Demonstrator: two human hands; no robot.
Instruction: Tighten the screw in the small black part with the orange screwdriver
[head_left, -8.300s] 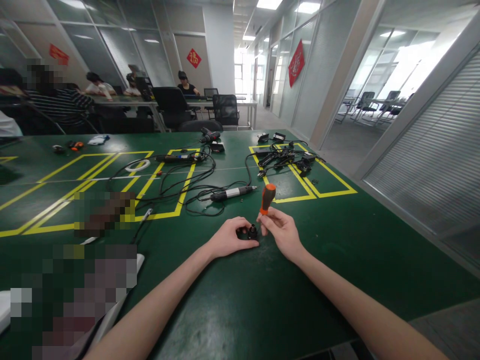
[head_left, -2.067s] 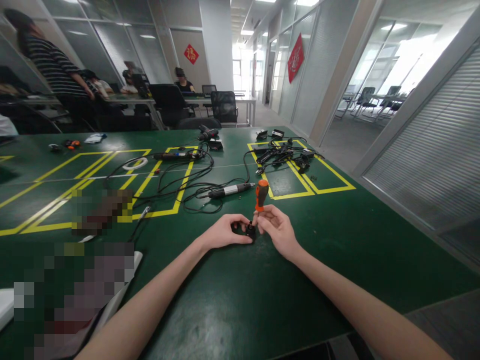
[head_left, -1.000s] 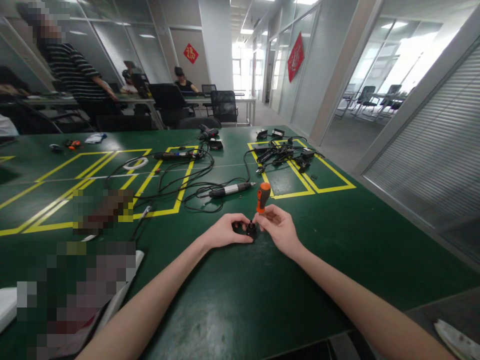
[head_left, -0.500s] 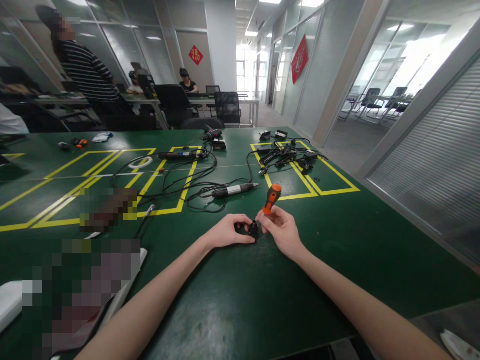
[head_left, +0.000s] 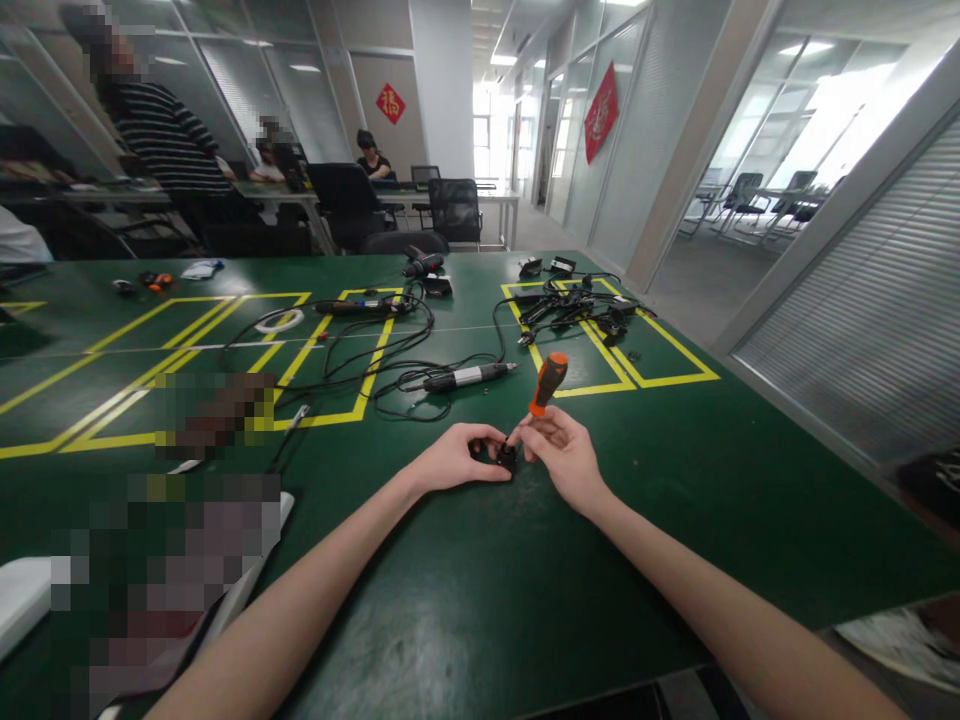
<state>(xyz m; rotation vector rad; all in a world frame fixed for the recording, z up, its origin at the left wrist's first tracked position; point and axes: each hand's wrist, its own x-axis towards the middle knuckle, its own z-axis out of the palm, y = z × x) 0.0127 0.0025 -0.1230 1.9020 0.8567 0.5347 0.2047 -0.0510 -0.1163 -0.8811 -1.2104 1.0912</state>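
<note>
My left hand (head_left: 459, 457) rests on the green table with thumb and fingers closed around a small black part (head_left: 507, 458). The part's fine shape is too small to make out. Close by on the right, my right hand (head_left: 564, 452) grips a screwdriver (head_left: 550, 382) below its orange and dark grey handle. The handle leans up and to the right, above the fingers. Its lower end points toward the black part, but my fingers partly hide the shaft, and I cannot tell whether the tip touches the part.
Beyond my hands lies a grey and black electric screwdriver (head_left: 469, 377) with its cable. A heap of black parts and cables (head_left: 577, 308) sits inside yellow tape lines. A power drill (head_left: 424, 265) lies farther back. Blurred-out devices are at left; a person in stripes (head_left: 169, 135) stands beyond.
The screwdriver and the fingers of my right hand have shifted slightly upward. My left hand stays around the black part. A dark shape has appeared at the right edge.
</note>
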